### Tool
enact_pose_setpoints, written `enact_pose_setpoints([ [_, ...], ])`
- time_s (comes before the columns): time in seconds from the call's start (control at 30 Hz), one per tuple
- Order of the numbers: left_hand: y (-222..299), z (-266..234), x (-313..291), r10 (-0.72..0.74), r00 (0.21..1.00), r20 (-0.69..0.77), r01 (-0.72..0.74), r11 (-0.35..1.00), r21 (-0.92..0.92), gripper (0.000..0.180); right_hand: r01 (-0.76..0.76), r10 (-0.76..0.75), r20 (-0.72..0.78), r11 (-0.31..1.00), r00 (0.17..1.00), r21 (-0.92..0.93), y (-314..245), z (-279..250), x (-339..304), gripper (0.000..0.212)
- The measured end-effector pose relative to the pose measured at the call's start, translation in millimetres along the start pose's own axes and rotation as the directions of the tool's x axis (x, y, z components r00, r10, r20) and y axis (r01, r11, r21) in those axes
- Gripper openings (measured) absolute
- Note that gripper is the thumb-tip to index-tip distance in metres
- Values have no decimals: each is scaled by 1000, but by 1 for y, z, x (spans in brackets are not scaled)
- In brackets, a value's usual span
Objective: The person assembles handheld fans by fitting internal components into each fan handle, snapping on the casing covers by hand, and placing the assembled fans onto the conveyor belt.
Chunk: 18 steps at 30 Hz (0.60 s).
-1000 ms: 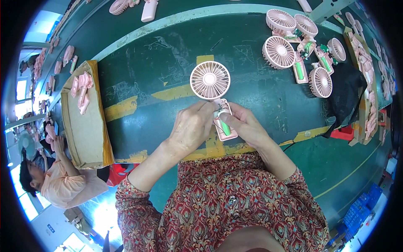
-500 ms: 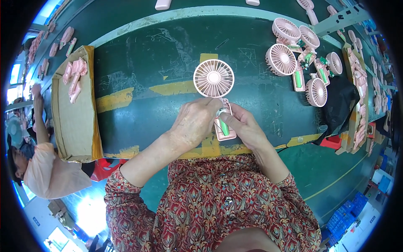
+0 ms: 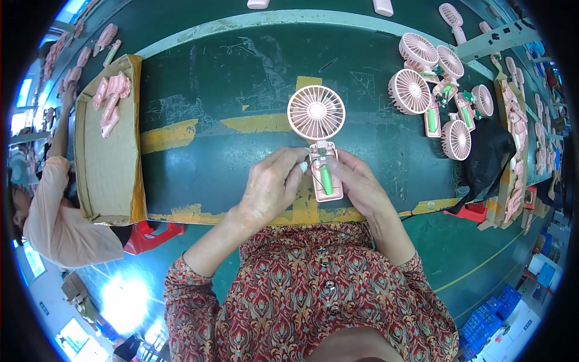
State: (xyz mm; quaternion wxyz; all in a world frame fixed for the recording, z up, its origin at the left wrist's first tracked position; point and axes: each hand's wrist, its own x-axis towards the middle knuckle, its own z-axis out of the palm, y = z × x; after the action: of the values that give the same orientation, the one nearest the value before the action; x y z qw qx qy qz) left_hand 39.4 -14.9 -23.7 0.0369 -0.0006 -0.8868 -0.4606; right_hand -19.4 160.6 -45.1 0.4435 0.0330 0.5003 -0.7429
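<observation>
A pink hand-held fan (image 3: 317,120) lies on the dark green table (image 3: 229,90), its round grille pointing away from me. Its handle is open and shows a green battery (image 3: 325,179) inside. My left hand (image 3: 271,187) touches the handle's left side with its fingertips near the top of the handle. My right hand (image 3: 359,184) grips the handle from the right and underneath.
Several more pink fans (image 3: 431,90) with open handles lie at the back right beside a black cloth (image 3: 485,157). A cardboard tray (image 3: 108,145) with pink handle parts (image 3: 111,99) sits at the left. Another person (image 3: 51,211) works at far left. Red stools (image 3: 151,235) stand below the table edge.
My view has shifted slightly; both hands stay on the fan's handle, with my left fingers moving a little at its top. The person at left has lowered and reached an arm forward.
</observation>
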Motion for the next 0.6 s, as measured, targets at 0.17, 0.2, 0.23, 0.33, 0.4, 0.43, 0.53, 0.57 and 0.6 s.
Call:
enact_pose_setpoints([
  [0.17,0,16,-10,77,987,-140,-79,997,-10,21,8,-10,-103,1000,995,-21,7,2,4,41],
  [0.2,2,15,-8,78,987,-140,-80,997,-9,21,10,-12,-103,1000,995,-20,8,2,4,41],
  [0.23,3,14,-4,79,987,-141,-76,997,26,21,9,-9,-89,1000,996,-5,8,1,3,40],
  [0.33,3,12,6,119,987,-111,-108,989,97,21,26,-27,-34,1000,999,-9,8,1,2,37],
  [0.4,3,12,9,156,985,-74,-145,980,134,21,58,-58,10,997,998,-54,7,4,0,33],
  [0.43,4,12,9,154,987,-49,-144,975,166,21,61,-61,7,997,998,-48,8,4,0,33],
  [0.53,11,9,13,152,988,10,-150,959,239,22,74,-75,-4,993,997,-97,11,4,3,32],
  [0.57,14,8,14,151,988,38,-156,948,278,23,75,-77,-6,991,997,-108,11,3,3,31],
  [0.6,14,7,15,154,987,43,-159,947,279,23,78,-79,-7,990,997,-121,11,3,4,31],
])
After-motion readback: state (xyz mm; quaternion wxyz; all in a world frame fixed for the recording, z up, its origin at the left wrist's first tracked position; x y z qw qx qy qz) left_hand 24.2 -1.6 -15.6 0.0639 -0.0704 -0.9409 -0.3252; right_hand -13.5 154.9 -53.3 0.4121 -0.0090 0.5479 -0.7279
